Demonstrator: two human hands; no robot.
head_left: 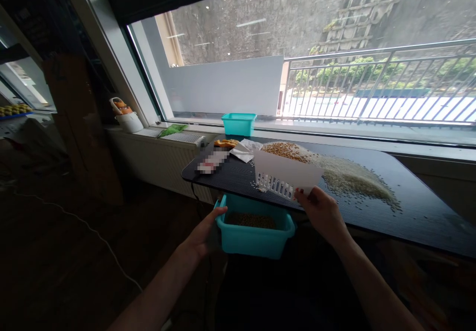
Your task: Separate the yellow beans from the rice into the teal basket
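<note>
My left hand (207,231) is closed on the left rim of a turquoise plastic bin (256,240), with the thumb over the edge. The bin is just below the table's front edge and has a layer of brownish grains (251,220) in it. My right hand (322,213) pinches the lower right corner of a white sheet (286,169) with a row of slots along its lower side. The sheet stands tilted over the dark table (420,202). Behind it lie a pile of yellow-brown kernels (284,150) and a larger pile of pale, rice-like grains (349,174).
A second turquoise bin (239,124) stands by the window. A crumpled white tissue (245,150), an orange-yellow item (226,143) and a blurred packet (212,163) lie at the table's left end. A radiator (167,165) and a white cable (92,229) are on the left.
</note>
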